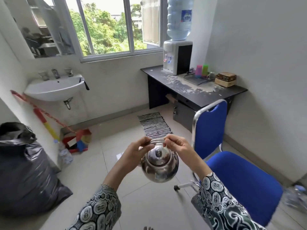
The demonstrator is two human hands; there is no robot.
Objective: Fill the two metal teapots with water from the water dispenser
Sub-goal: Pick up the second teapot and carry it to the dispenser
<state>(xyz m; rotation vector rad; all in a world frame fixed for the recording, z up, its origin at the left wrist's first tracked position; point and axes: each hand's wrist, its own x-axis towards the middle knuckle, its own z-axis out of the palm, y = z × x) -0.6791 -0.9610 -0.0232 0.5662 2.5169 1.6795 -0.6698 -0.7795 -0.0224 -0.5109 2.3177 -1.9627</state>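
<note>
Both hands hold one metal teapot (pixel 159 165) in the air above the tiled floor, in front of the person. The left hand (pixel 137 150) closes its fingers on the left end of the wire handle (pixel 157 140), and the right hand (pixel 177 146) pinches the right end of the same handle. The teapot hangs below them with its lid (pixel 158 155) on. Only this one teapot is visible.

The water dispenser (pixel 177 57) stands far from the hands, on the left part of the dark counter (pixel 232 92) by the window, with a big blue bottle (pixel 180 18) on top. A blue chair (pixel 232 176) is just to the right of the teapot. A white sink (pixel 56 88) hangs on the left wall.
</note>
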